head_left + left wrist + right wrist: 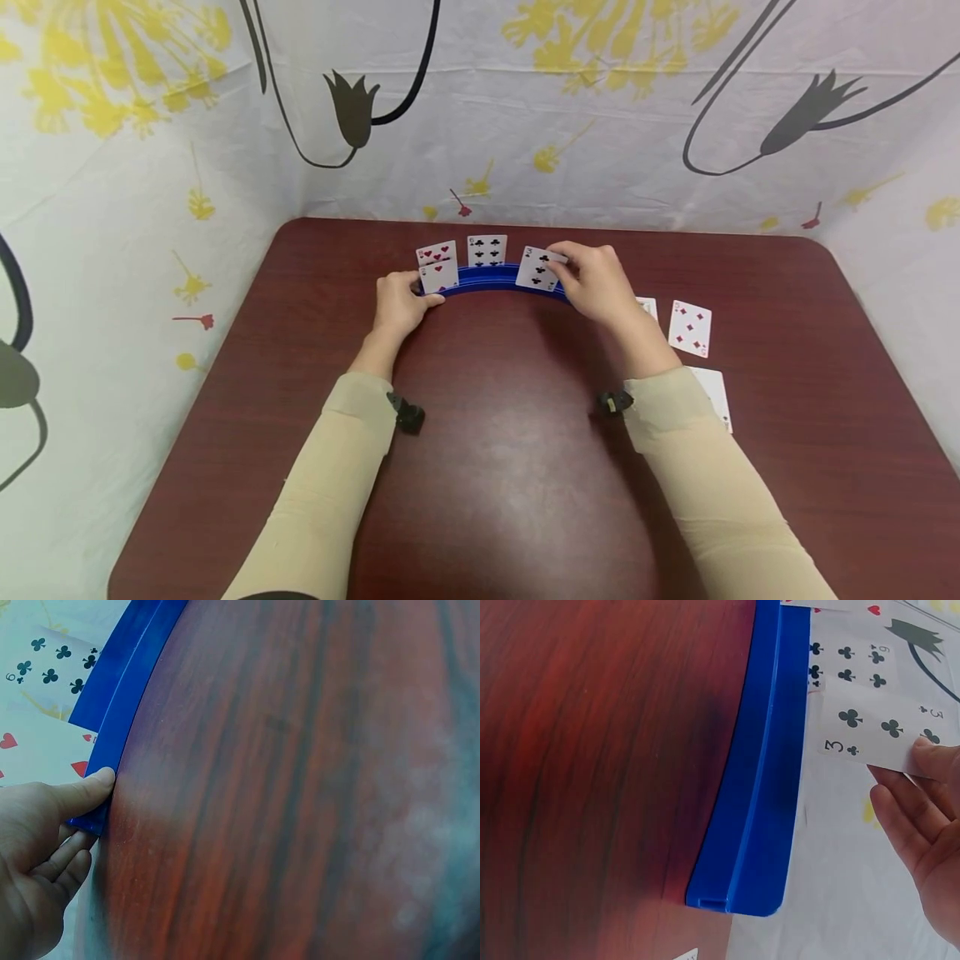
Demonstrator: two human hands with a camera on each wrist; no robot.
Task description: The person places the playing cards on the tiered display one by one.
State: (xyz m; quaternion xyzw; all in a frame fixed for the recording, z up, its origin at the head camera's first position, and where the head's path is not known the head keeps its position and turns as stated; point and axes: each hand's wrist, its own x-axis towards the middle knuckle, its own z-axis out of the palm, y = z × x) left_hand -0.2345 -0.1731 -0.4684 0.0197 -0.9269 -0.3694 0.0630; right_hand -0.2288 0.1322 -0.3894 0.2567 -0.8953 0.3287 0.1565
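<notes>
A curved blue card holder [491, 277] stands near the table's far edge. My left hand [397, 304] grips its left end, thumb [97, 778] on the front face and fingers behind. Two overlapping heart cards [439, 276] stand in the slot beside that hand, and a six of clubs [487, 250] is upright to their right. Between thumb and fingers, my right hand [598, 283] pinches a three of clubs [885, 731] by its edge. That card is over the right part of the holder, slightly tilted in the head view.
Right of the holder, a five of diamonds [690, 327] lies face up on the dark red table [495, 467]. Two more cards lie near it, one [712, 396] partly covered by my right sleeve, the other [647, 307] behind my wrist. A patterned cloth [480, 108] hangs behind the table.
</notes>
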